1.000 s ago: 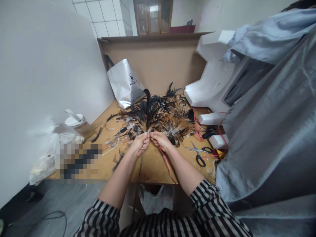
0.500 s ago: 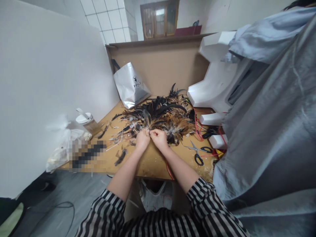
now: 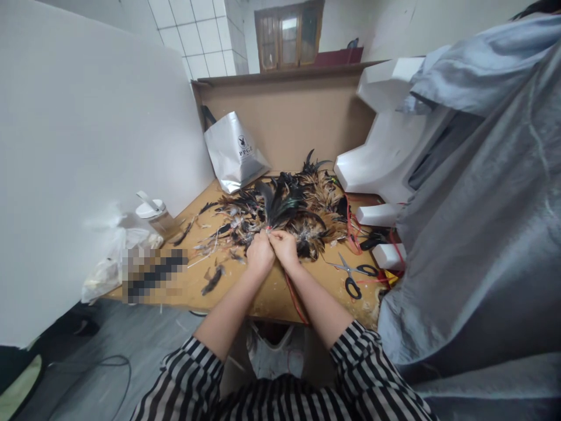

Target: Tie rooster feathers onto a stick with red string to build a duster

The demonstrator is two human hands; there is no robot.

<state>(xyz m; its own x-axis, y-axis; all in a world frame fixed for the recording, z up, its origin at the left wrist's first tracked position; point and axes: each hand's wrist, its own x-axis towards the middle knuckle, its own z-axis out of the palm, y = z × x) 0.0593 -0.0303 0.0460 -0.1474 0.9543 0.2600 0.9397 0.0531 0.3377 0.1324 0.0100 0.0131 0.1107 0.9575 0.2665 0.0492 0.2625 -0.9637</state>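
From the head camera, we see our left hand point(image 3: 259, 255) and right hand point(image 3: 284, 248) pressed together, both pinching the quill ends of a dark feather bunch point(image 3: 276, 207). Its long axis runs away from us, tips fanning upward beyond the knuckles. Scissors point(image 3: 354, 276) lie right of our right hand on the wooden table point(image 3: 263, 298).

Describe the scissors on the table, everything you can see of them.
The scissors lie flat on the wooden table, to the right of the person's right hand and apart from it. They have black loop handles, one pointing toward the table's near edge, the other to the right, and silvery metal blades that point left toward the pile of feathers. The blades look slightly parted. Red cord lies just beyond them, and small scraps are scattered around. Neither hand touches them.
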